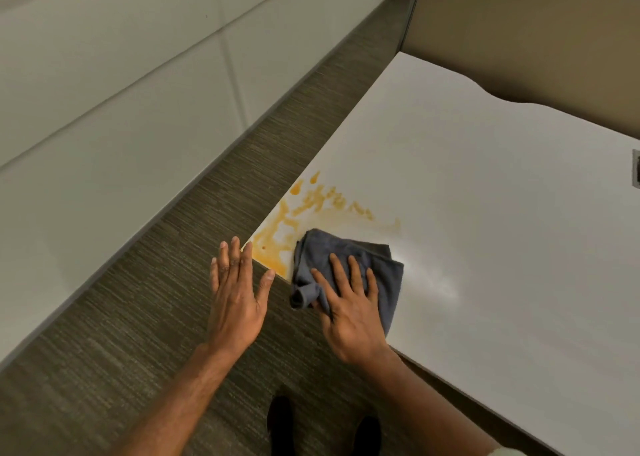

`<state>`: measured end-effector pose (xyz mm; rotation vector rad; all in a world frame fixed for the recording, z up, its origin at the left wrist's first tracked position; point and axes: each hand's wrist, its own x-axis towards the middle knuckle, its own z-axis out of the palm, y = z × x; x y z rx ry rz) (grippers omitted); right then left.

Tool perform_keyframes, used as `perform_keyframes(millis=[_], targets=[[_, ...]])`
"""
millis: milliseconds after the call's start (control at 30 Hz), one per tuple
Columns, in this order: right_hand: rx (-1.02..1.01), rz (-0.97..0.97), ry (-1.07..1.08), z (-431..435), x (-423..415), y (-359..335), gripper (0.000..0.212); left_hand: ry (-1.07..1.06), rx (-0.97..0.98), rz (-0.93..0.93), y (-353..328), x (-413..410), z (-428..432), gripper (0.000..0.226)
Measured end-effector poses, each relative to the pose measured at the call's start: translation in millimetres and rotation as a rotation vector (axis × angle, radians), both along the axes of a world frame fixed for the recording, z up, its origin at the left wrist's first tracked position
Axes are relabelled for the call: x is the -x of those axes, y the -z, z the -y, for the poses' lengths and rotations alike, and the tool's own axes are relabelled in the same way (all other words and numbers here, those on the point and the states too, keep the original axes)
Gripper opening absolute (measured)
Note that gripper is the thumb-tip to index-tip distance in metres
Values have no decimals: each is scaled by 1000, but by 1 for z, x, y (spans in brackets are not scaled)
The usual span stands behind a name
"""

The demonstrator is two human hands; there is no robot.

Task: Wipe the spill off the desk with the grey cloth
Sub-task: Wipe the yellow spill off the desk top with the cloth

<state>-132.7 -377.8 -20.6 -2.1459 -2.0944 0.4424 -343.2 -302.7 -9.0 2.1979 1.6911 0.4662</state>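
Pressing down with the right hand [349, 313], fingers spread and straight, palm flat on the cloth [389, 275]; not curled round it, not pinching. Holding the left hand [235, 299] open too, fingers straight and close together, thumb out, off the desk [485, 213] beside its corner and over the floor [156, 299]. Gripping nothing there, thumb tip close to the desk's edge; touching or not, cannot tell.

Under the right hand, bunched in folds at the near left corner of the desk, with one fold drooping past the near edge. Meeting the spill [273, 239] along the cloth's left and far sides.

Farther out, orange over most of that corner: thick patches by the left edge, drops and thin streaks beyond, a pale smear trailing off to the right. Right of the cloth, a sheen on bare white; wet or mere glare, cannot tell.

Judged well short of done: cloth down and at the spill's edge, but nearly all the orange yet to lift. Left to do: sweeping across the corner and up to the far drops, likely more than once.
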Motion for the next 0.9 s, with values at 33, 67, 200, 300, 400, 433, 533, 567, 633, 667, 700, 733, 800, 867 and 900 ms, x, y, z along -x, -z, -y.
perform_keyframes(millis=[33, 67, 200, 300, 400, 433, 533, 567, 633, 667, 700, 733, 800, 867, 900], targets=[[1, 11, 22, 8, -9, 0, 71, 8, -1, -16, 1, 2, -1, 92], [4, 28, 63, 13, -19, -1, 69, 17, -6, -35, 2, 3, -3, 91], [38, 62, 289, -10, -42, -6, 62, 88, -28, -110, 5, 11, -12, 87], [36, 13, 353, -48, -31, -9, 65, 114, -41, -139, 9, 18, -16, 86], [28, -16, 286, -72, -9, -11, 64, 92, -35, -156, 15, 27, -13, 83], [32, -13, 246, -74, -2, -11, 64, 80, -31, -164, 17, 30, -10, 83], [29, 11, 126, -66, 15, -12, 64, 54, -6, -179, 22, 36, -5, 83], [21, 21, 90, -59, 17, -11, 64, 52, -2, -182, 23, 37, -5, 83], [15, 38, 44, -46, 17, -8, 65, 57, 2, -189, 25, 39, -6, 84], [15, 41, 52, -42, 15, -7, 66, 61, 2, -194, 26, 41, -7, 84], [10, 41, 82, -42, 14, -6, 67, 62, 0, -201, 27, 42, -9, 84], [2, 37, 127, -45, 15, -5, 67, 63, -2, -209, 27, 44, -10, 83], [-3, 25, 213, -59, 23, -4, 65, 68, 2, -223, 28, 47, -12, 81], [-10, 14, 232, -78, 39, -3, 66, 62, 0, -229, 29, 50, -13, 80], [-17, 7, 219, -88, 48, -3, 67, 57, -4, -231, 30, 53, -14, 79]])
